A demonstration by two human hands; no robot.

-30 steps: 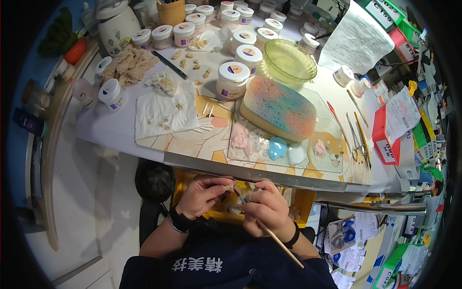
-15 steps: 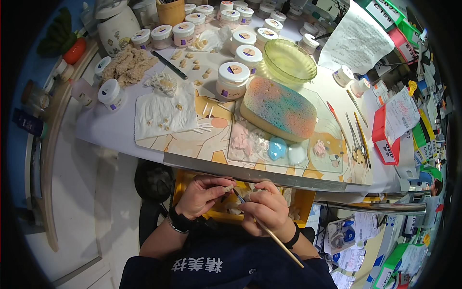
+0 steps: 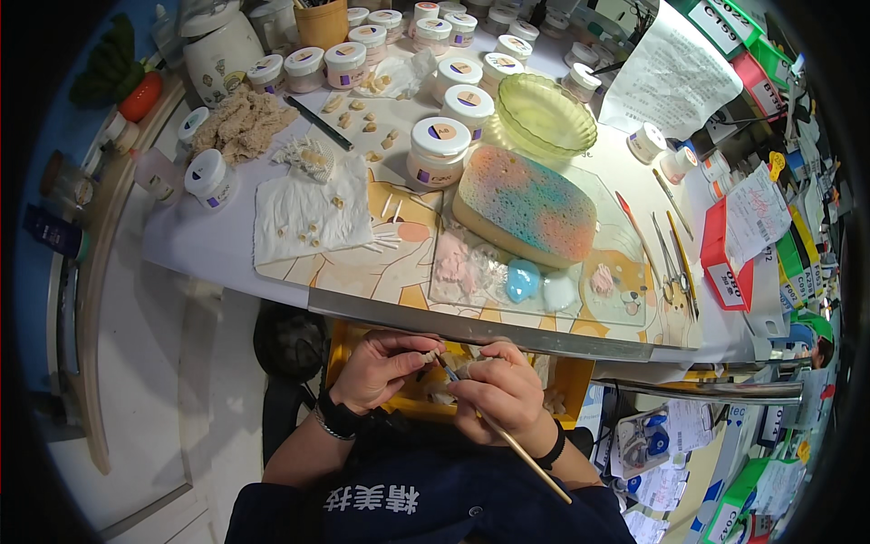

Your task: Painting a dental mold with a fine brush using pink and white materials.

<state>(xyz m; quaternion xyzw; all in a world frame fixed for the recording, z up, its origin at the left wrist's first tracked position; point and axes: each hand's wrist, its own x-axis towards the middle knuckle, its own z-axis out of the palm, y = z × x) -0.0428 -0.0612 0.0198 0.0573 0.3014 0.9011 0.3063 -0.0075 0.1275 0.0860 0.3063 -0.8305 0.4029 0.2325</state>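
Observation:
Just beyond the table's front edge, over a yellow drawer (image 3: 569, 399), my left hand (image 3: 373, 374) pinches a small cream, tooth-like piece (image 3: 430, 356) between thumb and fingertips. My right hand (image 3: 504, 392) is closed around a slim paintbrush (image 3: 526, 461). Its pale handle slants down to the right, and its dark tip is close to the piece; I cannot tell whether they touch. Something whitish shows by my right fingers, too small to make out. Pale lumps lie in the drawer, partly hidden by my hands.
On the table are a multicoloured sponge (image 3: 526, 204), a green glass bowl (image 3: 546, 118), several white-lidded jars (image 3: 439, 152) and a glass slab (image 3: 625, 304) bearing pink, blue and white pastes. A white tissue (image 3: 304, 213) holds small tooth-like pieces. Scissors (image 3: 669, 272) and a red tray (image 3: 725, 258) are at right.

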